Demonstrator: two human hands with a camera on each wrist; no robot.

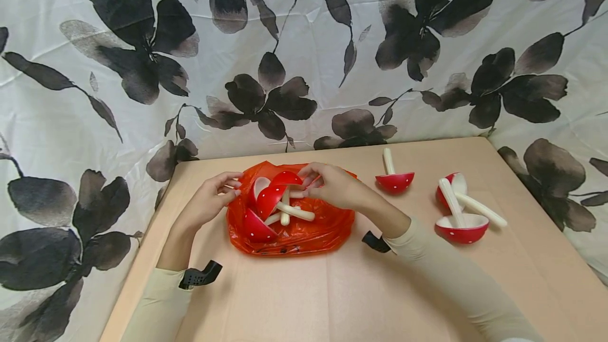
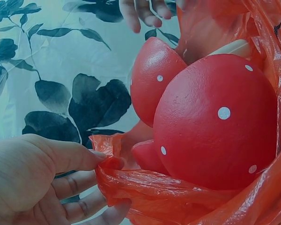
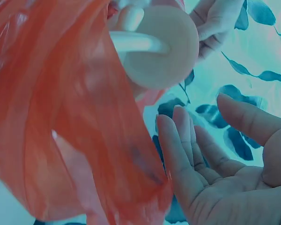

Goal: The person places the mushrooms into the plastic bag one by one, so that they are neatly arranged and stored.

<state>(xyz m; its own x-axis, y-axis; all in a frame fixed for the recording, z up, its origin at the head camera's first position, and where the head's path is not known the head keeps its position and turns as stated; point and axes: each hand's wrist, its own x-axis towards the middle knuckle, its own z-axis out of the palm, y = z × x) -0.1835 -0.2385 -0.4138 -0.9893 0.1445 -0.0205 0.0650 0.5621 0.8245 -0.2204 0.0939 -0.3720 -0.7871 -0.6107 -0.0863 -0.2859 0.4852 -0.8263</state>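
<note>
A red plastic bag (image 1: pixel 328 226) lies spread on the table, holding several decorative mushrooms (image 1: pixel 258 226) with white-dotted red caps and cream stems. At the bag's left side, my left hand (image 1: pixel 209 199) pinches its edge between thumb and fingers; the left wrist view shows the gathered plastic (image 2: pixel 113 180) there beside a large red cap (image 2: pixel 215 122). My right hand (image 1: pixel 334 186) is at the bag's right side, over the plastic. In the right wrist view, the fingers (image 3: pixel 178 159) are spread beside the bag's edge and grip nothing. One mushroom's pale underside (image 3: pixel 161 51) faces that camera.
To the right of the bag, one mushroom (image 1: pixel 395 182) rests cap down on the wooden table (image 1: pixel 285 300). Further right, two more mushrooms (image 1: pixel 463 231) lie with stems crossing. A floral cloth (image 1: pixel 332 57) hangs behind the table's back edge.
</note>
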